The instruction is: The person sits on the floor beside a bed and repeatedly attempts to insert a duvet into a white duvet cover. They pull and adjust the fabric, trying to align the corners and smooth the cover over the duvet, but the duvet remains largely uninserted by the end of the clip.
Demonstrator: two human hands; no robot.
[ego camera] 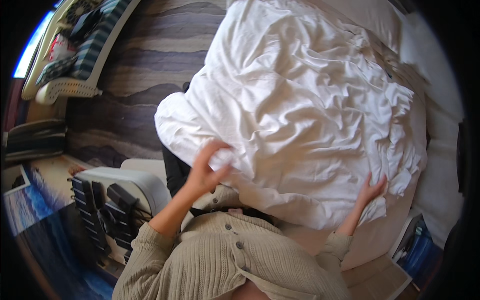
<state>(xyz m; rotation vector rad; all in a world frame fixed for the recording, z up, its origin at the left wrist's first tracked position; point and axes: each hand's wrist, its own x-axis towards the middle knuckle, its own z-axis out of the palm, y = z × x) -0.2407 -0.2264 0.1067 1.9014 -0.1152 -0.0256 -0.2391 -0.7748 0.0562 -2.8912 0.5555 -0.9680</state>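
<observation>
A rumpled white duvet or sheet (300, 101) spreads over a bed (375, 240) in front of me. My left hand (210, 168) is at its near left corner, blurred, thumb and fingers curved around a bunched bit of white cloth; whether it grips the cloth is not clear. Farther right, my right hand (373, 189) rests on the cloth near its right edge, thumb and fingers apart. A fold of the cloth lies along the front of my knitted, buttoned cardigan (240, 247).
At left stands a pale cabinet (150, 180) with several black boxes (122, 195) on top. A striped sofa (88, 56) with cushions is beyond the wavy-patterned rug (168, 48). Pillows (446, 157) line the right side. A blue item (420, 251) sits at lower right.
</observation>
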